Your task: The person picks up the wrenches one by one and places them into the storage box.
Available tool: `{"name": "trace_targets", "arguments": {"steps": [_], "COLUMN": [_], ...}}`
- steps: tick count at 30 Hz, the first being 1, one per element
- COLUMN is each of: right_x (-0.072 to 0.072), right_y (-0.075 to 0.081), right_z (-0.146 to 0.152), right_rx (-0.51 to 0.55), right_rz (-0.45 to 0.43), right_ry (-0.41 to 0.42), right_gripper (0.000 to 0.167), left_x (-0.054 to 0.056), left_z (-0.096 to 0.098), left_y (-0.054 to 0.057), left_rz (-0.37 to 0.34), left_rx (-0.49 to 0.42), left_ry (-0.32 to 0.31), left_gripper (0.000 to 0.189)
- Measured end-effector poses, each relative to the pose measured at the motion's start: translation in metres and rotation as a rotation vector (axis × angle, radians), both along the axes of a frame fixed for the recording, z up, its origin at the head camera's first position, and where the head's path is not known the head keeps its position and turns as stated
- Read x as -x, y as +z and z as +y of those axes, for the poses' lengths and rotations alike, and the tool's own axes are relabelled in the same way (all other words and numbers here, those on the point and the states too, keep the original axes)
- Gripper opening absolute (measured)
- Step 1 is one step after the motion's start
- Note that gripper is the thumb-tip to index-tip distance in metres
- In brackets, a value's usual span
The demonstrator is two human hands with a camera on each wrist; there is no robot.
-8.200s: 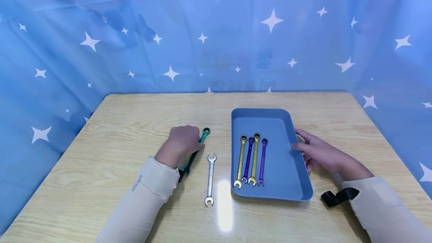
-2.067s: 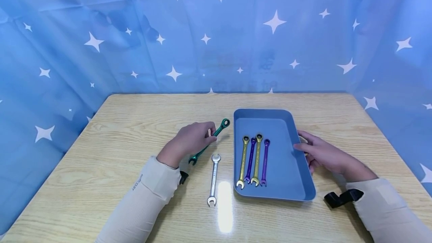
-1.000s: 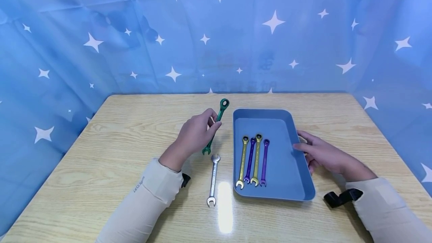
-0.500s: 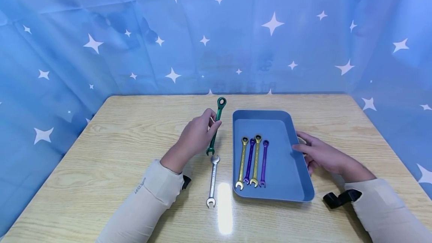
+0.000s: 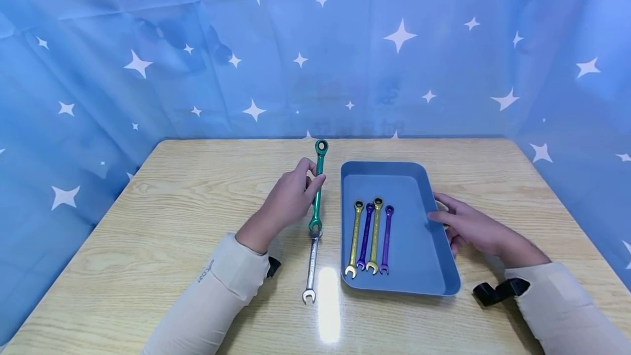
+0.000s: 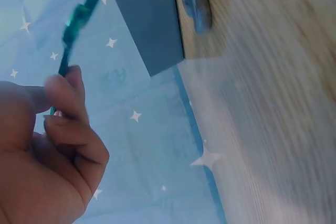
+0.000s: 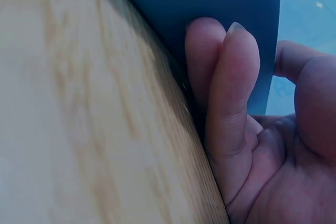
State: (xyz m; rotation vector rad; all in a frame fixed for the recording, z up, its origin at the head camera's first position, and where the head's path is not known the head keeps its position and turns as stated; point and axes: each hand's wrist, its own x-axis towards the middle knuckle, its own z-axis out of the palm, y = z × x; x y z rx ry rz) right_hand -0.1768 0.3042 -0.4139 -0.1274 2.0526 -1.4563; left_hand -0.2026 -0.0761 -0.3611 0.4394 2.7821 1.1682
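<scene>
My left hand [image 5: 291, 196] pinches a green ratchet combination wrench [image 5: 317, 204] between thumb and fingers, its ring end pointing away. In the left wrist view, this green wrench [image 6: 79, 22] is raised off the table. Its lower end overlaps the top of a silver open-end wrench [image 5: 312, 264] in the head view; contact cannot be told. My right hand [image 5: 473, 229] holds the right wall of a blue-grey tray [image 5: 414, 234], thumb over the rim and fingertips [image 7: 231, 87] against the outside. Inside the tray, two gold wrenches [image 5: 376, 237] and two purple wrenches [image 5: 386, 240] alternate side by side.
The wooden table [image 5: 197, 190] ends at a blue star-patterned curtain [image 5: 276, 70] behind and along both sides. Black straps [image 5: 500, 290] show at both sleeve cuffs. A bright light reflection lies on the tabletop between the silver wrench and the tray.
My left hand has lifted the green wrench from the table and swung it from slanted to nearly in line with the silver wrench. The right hand and tray have stayed put.
</scene>
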Motion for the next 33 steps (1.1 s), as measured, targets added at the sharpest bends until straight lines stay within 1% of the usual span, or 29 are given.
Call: {"name": "trace_targets", "arguments": {"steps": [4,10,13,18,26,29,33], "right_x": [0.000,-0.001,-0.001,-0.001,0.000,-0.001,-0.002], "right_y": [0.000,0.000,0.000,0.000,-0.001,-0.001,-0.001], "right_z": [0.000,0.000,0.000,0.001,0.002,0.002,0.001], "right_rx": [-0.002,-0.016,-0.022,-0.014,-0.012,-0.005,0.004], "right_rz": [-0.002,0.011,0.013,0.008,0.010,0.006,0.016], "right_ry": [-0.003,-0.008,-0.008,-0.004,-0.005,-0.003,-0.003], "right_gripper": [0.080,0.079,0.079,0.079,0.080,0.080,0.079], "left_x": [-0.003,-0.009,-0.012,-0.015,-0.016,-0.017,-0.018], "left_z": [0.002,0.006,0.009,0.015,0.028,0.035,0.046], "left_y": [0.003,0.008,0.009,0.010,0.006,0.003,0.001], "left_rz": [-0.074,-0.140,-0.171,-0.194,-0.236,-0.259,-0.268], "left_rx": [-0.082,-0.205,-0.247,-0.273,-0.316,-0.331,-0.327], "left_ry": [-0.025,-0.073,-0.090,-0.110,-0.129,-0.153,-0.189], "left_gripper": [0.022,0.021,0.021,0.019,0.018,0.018,0.018]}}
